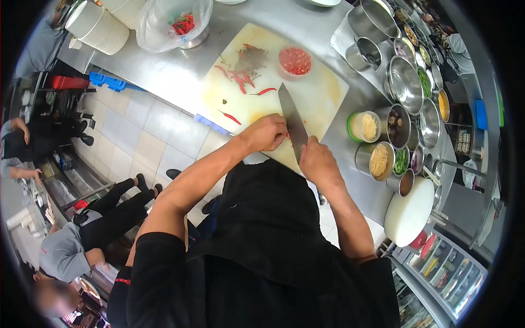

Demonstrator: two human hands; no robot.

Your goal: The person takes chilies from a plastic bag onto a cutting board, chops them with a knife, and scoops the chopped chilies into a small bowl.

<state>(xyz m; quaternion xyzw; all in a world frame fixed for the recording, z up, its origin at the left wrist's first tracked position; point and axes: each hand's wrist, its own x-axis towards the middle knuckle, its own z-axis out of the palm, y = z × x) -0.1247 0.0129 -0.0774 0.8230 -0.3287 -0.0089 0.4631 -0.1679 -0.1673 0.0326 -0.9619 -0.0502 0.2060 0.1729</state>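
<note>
In my right hand (321,162) is the handle of a broad kitchen knife (293,116), its blade pointing away from me over the white cutting board (322,101). My left hand (266,133) is closed at the board's near edge, its curled fingers against the blade. They pinch a red chilli (287,134), mostly hidden, with small red bits beside the blade. Whole red chillies lie to the left, one chilli (229,117) near the board's edge and another chilli (264,91) near the knife tip. A clear tub of chopped chilli (295,61) stands beyond the blade. Dark stems (251,57) are scattered farther left.
A plastic bag (164,30) with red chillies and stacked white bowls (101,30) stand at the far left. Metal containers crowd the right, including a pot of pale strips (378,161) and a tub of minced pale food (365,127). Co-workers, one in a grey shirt (64,251), stand left.
</note>
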